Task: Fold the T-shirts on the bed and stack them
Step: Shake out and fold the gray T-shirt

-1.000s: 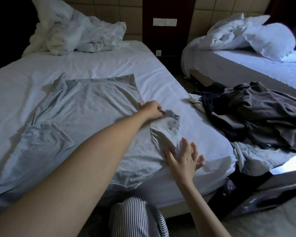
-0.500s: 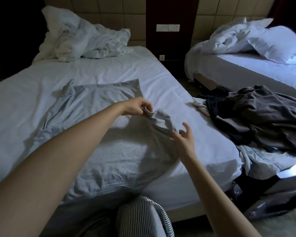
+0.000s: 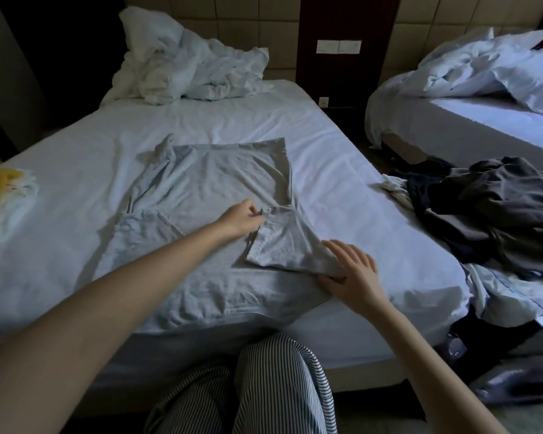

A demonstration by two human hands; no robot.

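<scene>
Half a second earlier the left hand (image 3: 242, 219) had held the sleeve (image 3: 282, 242) lifted clear. Now that sleeve lay folded inward on the grey T-shirt (image 3: 207, 180), with the left grip pinching its cuff. The right hand (image 3: 355, 270), earlier raised with curled fingers, had come down, its grip loose and its fingers spread flat on the fold. The T-shirt lay spread by the near edge of the bed (image 3: 342, 177). Off the right edge lay a heap of dark clothes (image 3: 499, 208) (what carried it was too dim to tell).
</scene>
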